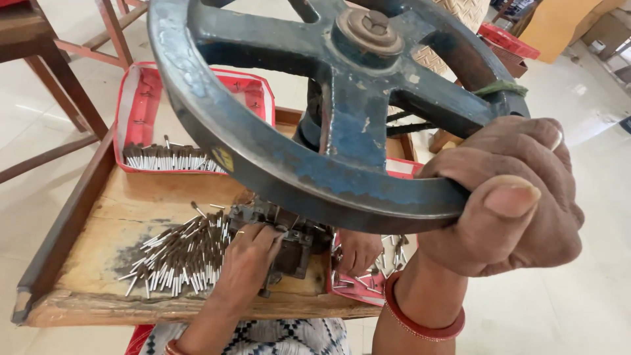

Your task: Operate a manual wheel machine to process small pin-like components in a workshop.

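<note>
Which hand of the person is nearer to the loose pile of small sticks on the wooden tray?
Left. The left hand rests at the small metal press, right beside the pile of sticks. The right hand is higher up, gripping the rim of the blue wheel.

right hand point(506, 197) gripping handwheel point(315, 98) (blue, worn)

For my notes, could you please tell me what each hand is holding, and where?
Right hand grips the blue wheel at its rim. Left hand rests at the small press; any hold is hidden.
</note>
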